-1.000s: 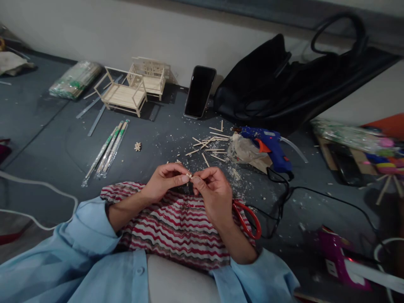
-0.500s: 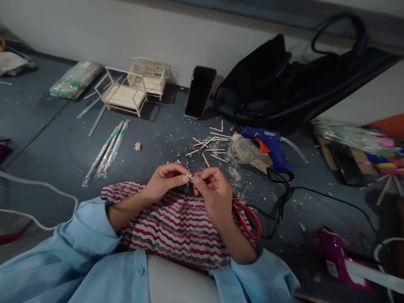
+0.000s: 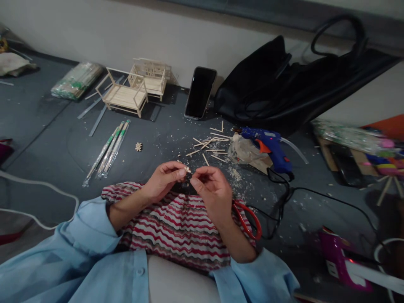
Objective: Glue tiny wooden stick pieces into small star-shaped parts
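Between the thumb and fingertips of my left hand (image 3: 166, 179) is a small wooden stick piece (image 3: 187, 169), pale and knobbly at its end. My right hand (image 3: 214, 191) is just to its right, thumb and fingers curled in a pinch; whatever they hold, if anything, is too small to make out. A small gap separates the two hands. Below them a red-and-white striped cloth (image 3: 179, 223) covers my lap. Beyond my left hand, a little star-shaped wooden piece (image 3: 138, 146) lies on the dark table (image 3: 158, 130).
Cut sticks (image 3: 208, 143) and crumbs lie ahead, beside a blue glue gun (image 3: 268, 143). Red-handled scissors (image 3: 249, 219) are near my right wrist. Miniature wooden benches (image 3: 124, 97), a phone (image 3: 200, 92), wrapped sticks (image 3: 107, 151) and a black bag (image 3: 271, 88) stand or lie farther back.
My hands have parted slightly. The right fingertips have come away from the small wooden piece, which stays in my left hand and is now more exposed.
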A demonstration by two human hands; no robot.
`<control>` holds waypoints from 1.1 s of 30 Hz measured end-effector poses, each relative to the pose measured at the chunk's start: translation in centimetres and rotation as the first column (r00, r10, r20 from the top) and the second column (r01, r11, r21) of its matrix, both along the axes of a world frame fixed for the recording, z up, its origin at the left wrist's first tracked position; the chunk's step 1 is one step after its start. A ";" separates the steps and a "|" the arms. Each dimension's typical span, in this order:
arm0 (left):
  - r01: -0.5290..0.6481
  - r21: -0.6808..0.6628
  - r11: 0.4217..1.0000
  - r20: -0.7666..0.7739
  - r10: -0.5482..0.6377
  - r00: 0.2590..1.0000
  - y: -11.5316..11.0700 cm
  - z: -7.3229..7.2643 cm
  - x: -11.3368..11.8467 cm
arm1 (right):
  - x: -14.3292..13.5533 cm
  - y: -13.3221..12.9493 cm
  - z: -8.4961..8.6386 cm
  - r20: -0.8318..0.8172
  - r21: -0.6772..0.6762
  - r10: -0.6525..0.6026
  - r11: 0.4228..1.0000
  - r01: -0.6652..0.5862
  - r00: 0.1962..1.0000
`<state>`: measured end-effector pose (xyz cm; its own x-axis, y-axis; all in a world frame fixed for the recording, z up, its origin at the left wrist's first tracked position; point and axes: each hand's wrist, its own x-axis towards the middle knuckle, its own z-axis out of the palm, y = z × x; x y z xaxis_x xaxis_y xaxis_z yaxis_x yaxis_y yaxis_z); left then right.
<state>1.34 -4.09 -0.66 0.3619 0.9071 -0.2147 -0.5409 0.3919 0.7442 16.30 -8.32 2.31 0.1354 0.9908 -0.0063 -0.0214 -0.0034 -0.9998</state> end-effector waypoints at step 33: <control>0.124 -0.069 0.990 0.028 -0.122 0.992 -0.1 0.1 -0.1 | 0.7 0.1 -0.5 0.216 0.142 -0.005 0.990 -0.027 0.976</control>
<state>1.22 -4.17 -0.53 0.4757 0.8382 -0.2667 -0.5019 0.5076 0.7002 17.03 -8.22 1.82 0.1072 0.9807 0.1634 0.1933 0.1407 -0.9710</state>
